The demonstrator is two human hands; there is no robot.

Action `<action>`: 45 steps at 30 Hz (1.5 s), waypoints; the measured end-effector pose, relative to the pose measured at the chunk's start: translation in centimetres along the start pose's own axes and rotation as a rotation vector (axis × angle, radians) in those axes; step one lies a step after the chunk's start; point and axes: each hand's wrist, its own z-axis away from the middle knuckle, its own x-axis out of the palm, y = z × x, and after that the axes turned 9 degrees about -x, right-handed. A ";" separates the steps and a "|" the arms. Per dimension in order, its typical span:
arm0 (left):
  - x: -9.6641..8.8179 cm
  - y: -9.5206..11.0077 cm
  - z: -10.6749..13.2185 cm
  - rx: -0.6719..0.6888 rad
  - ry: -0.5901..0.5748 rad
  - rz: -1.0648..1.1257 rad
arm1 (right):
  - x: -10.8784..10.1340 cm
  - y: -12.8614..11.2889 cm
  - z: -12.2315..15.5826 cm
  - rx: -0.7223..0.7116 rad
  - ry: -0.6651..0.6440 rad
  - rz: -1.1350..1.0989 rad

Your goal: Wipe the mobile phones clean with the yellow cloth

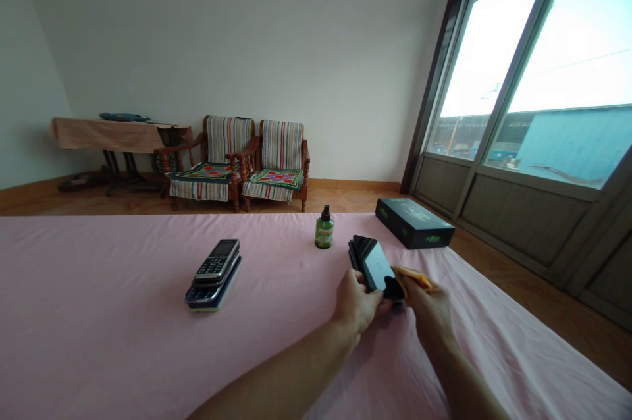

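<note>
My left hand (355, 301) closes around a tilted black smartphone (378, 266), and my right hand (428, 311) pinches an orange piece (413, 278) against it. Other dark phones (356, 252) lie just beside, and the stack of keypad phones (214, 273) stays apart on the pink sheet (99, 288), not in my hands

Glossy glass phone (376, 265), matt cardboard box (413, 224), smooth pink cloth (99, 288)
</note>
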 end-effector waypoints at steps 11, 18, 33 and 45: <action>-1.2 -0.5 0.2 0.137 0.160 -0.264 | 1.2 -0.2 -1.3 0.031 -0.089 0.073; -3.0 0.7 -1.2 0.389 0.279 -0.261 | 2.6 -0.2 -4.5 0.095 -0.175 0.149; -0.5 1.4 -2.8 0.257 0.140 -0.190 | 2.9 1.1 -5.3 0.156 -0.304 0.103; 0.9 0.7 -3.3 0.233 0.194 -0.171 | 3.6 0.3 -4.8 0.036 -0.310 0.095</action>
